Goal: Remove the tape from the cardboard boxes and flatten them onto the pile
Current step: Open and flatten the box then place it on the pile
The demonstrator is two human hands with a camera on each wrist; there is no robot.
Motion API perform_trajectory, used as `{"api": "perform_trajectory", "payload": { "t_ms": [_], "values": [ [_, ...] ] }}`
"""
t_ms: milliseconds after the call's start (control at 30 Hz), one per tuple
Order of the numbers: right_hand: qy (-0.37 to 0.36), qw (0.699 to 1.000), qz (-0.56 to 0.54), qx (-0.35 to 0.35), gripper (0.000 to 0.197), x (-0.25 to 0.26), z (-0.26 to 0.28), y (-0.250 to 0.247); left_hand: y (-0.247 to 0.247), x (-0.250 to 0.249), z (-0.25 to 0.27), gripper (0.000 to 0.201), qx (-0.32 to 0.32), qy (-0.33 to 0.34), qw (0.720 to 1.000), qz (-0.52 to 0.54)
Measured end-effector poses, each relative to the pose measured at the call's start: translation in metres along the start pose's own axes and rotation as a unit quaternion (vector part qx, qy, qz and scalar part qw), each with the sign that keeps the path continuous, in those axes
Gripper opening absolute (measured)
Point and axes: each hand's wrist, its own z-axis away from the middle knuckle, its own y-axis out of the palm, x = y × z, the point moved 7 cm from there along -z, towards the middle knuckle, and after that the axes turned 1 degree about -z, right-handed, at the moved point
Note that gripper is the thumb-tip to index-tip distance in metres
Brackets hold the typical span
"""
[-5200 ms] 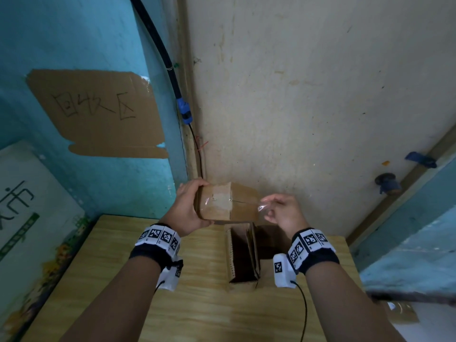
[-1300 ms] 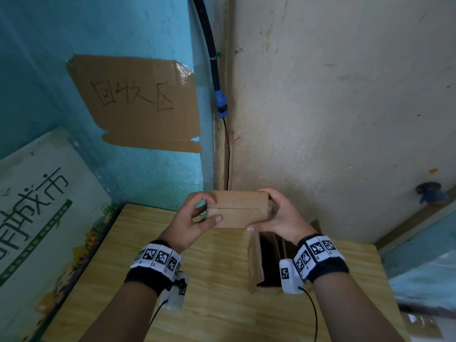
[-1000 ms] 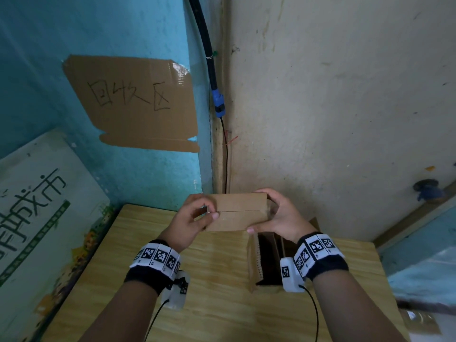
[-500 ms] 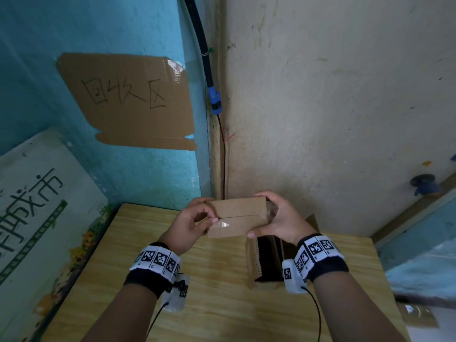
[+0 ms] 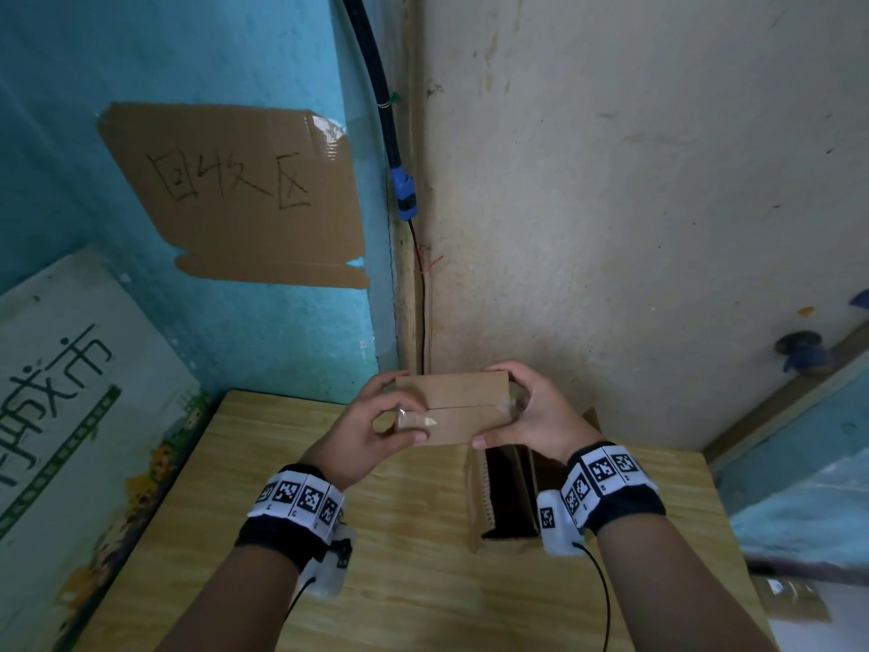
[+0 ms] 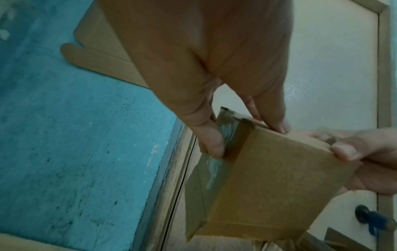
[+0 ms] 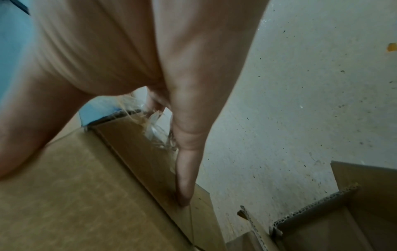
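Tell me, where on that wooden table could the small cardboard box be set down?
The light wooden table shows bare board on its left half, between the leaning white printed signboard and the opened brown corrugated carton, and along the near edge. It is crowded at the back right, where that carton stands beneath the small brown cardboard box both hands hold.

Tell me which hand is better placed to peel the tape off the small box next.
Left, probably. The left hand already pinches the lifted tape end, while the right hand grips the small box steady.
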Motion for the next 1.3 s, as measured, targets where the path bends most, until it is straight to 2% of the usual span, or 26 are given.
{"api": "perform_trajectory", "payload": {
  "t_ms": [233,333,433,533,700,833,1000,1167,1300],
  "values": [
    [0.001,1.0,-0.006,0.001,0.091,-0.001,-0.002,-0.003,-0.001,-0.005,0.0,0.013,-0.039,0.011,0.999,0.001],
    [0.004,1.0,-0.002,0.009,0.091,-0.002,-0.002,-0.003,-0.006,-0.012,0.0,0.005,-0.031,0.021,0.999,-0.014],
    [0.008,1.0,0.003,0.012,0.091,-0.001,-0.003,-0.003,-0.01,-0.017,0.0,0.012,-0.01,0.037,0.999,-0.023],
    [0.011,1.0,0.018,0.016,0.09,0.0,-0.003,-0.002,-0.006,-0.013,-0.001,0.004,0.027,0.045,0.997,-0.054],
    [0.014,0.999,0.04,0.025,0.089,0.0,-0.003,0.0,-0.002,0.001,-0.002,0.008,0.044,0.037,0.997,-0.051],
    [0.015,0.998,0.048,0.037,0.089,0.0,-0.002,0.004,0.001,0.014,-0.003,0.014,0.058,-0.035,0.996,-0.065],
    [0.013,0.998,0.045,0.034,0.089,0.001,-0.003,0.005,0.0,0.009,-0.004,0.015,0.076,-0.035,0.991,-0.103],
    [0.017,0.998,0.042,0.033,0.09,0.001,-0.003,0.005,0.005,0.002,-0.002,0.013,0.074,-0.037,0.984,-0.158],
    [0.03,0.998,0.036,0.033,0.091,0.0,-0.004,0.002,0.003,-0.002,-0.001,0.011,0.044,-0.02,0.99,-0.131]
  ]
}}
